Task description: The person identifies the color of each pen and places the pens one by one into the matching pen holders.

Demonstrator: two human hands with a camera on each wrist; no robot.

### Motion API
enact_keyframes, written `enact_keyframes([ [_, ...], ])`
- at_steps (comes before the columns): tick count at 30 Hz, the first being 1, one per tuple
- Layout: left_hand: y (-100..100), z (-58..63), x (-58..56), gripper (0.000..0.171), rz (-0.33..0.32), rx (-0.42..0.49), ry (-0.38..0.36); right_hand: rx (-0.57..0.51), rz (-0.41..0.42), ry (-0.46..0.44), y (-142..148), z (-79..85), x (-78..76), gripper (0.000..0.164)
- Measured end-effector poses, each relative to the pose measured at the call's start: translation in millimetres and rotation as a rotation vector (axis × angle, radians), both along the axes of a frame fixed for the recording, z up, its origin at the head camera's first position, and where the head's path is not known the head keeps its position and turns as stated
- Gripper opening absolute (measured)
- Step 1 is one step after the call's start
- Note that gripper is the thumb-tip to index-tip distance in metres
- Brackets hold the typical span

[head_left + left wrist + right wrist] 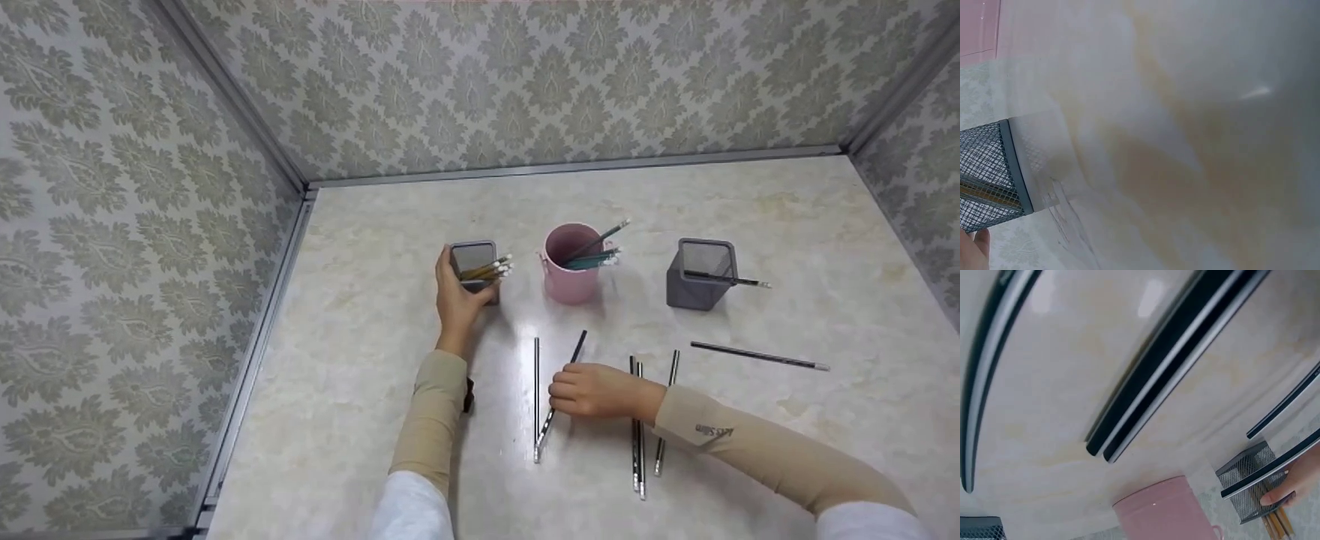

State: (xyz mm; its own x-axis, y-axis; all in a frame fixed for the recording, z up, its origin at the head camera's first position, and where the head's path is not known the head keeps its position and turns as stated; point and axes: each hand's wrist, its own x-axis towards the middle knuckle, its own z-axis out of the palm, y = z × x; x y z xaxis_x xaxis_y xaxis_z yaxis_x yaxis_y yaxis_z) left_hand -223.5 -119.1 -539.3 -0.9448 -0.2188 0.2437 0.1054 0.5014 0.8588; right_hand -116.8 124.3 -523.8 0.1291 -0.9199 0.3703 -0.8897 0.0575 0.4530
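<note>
My left hand (459, 300) grips a dark mesh pencil cup (988, 174), its thumb on the near side and fingers on the left. Several yellow-brown pencils (480, 271) with white erasers lean in that cup. My right hand (600, 390) has its fingers curled round a black pencil (578, 347), the eraser end pointing toward me. In the right wrist view the same pencil (1269, 468) passes in front of the mesh cup. Another black pencil (536, 375) lies on the table just left of my right hand.
A pink bucket (571, 283) with several teal pencils stands at the middle. Right of it, a second mesh cup (690, 292) holds a black pencil. Two black pencils (637, 450) lie side by side, another (660, 454) beside them, and one (757, 355) farther right. Patterned walls enclose the table.
</note>
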Motion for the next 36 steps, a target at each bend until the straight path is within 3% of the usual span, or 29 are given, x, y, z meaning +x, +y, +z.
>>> enact_keyframes([
  [6, -0.3, 1.3, 0.3, 0.103, 0.001, -0.010, 0.005, -0.064, -0.020, -0.055, 2.6, 8.9, -0.2, 0.018],
  [13, -1.0, 1.1, 2.0, 0.103, 0.001, 0.005, -0.006, -0.288, 0.024, -0.185, 3.8, 6.8, -3.3, 0.021],
  [21, 0.0, 2.5, 1.4, 0.103, 0.001, 0.004, -0.005, -0.312, 0.036, -0.230, 8.6, 9.0, -3.4, 0.019],
  [29, 0.2, 1.6, 1.3, 0.102, -0.002, 0.002, -0.008, -0.364, 0.006, -0.296, 17.0, 12.7, -5.3, 0.016],
  [36, 0.0, 0.6, 1.2, 0.103, 0.003, 0.002, 0.001, -0.380, -0.035, -0.295, 25.4, 14.7, -5.5, 0.017],
])
